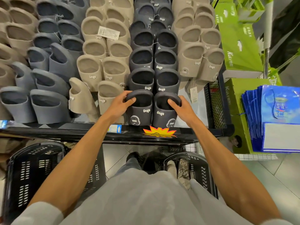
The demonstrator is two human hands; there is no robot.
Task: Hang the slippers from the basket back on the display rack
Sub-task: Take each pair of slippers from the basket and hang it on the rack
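A pair of dark navy slippers hangs at the bottom of the dark column on the display rack (pixel 103 127). My left hand (pixel 121 103) grips the top rim of the left slipper (pixel 142 111). The right slipper (pixel 163 113) is held at its rim by my right hand (pixel 180 107). Both slippers are toe-down against the rack, just above its black front edge. Down on the floor at the right stands a black basket (pixel 203 169) holding beige slippers (pixel 177 168), partly hidden by my grey top.
Rows of beige, grey-blue and dark slippers fill the rack above. Another black basket (pixel 32 169) stands at the lower left. A black wire bin (pixel 214 104), green boxes (pixel 240 46) and blue bags (pixel 276 117) sit to the right. An orange starburst tag (pixel 159 132) marks the rack edge.
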